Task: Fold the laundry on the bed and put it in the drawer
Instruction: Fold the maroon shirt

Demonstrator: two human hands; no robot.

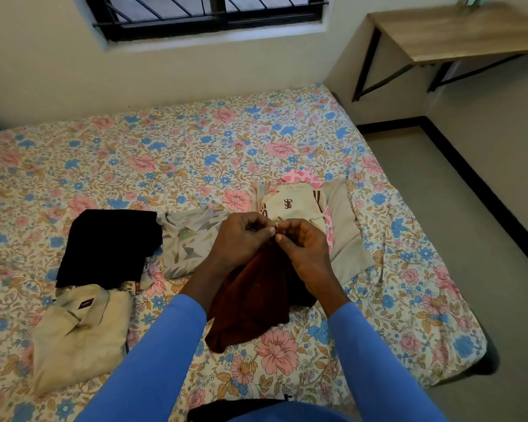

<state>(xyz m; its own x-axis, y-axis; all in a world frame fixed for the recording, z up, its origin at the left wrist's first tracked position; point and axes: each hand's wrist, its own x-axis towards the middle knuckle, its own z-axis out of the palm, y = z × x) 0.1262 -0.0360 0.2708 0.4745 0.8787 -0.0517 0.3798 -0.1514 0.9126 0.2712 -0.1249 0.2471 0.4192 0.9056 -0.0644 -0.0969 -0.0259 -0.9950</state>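
Closest to me, two blue sleeves reach out over the bed (195,141) with its flowered sheet. The left hand (241,239) and right hand (308,254) sit knuckle to knuckle, fingers curled in, both pinching the top edge of a maroon garment (253,296), which hangs from their fingertips with its lower end bunched on the sheet. To the left, near the edge, lies a crumpled cream shirt (80,330). Beyond it lies a black garment (110,245), folded flat, touching a grey patterned shirt (186,242) spread beside it. Just past the hands is a stack: a cream top with brown stripes (293,202) on a pink patterned piece (302,178), over a beige cloth (345,226). Farther off, a wooden desk (454,32) stands in the corner and a barred window (211,10) sits above.
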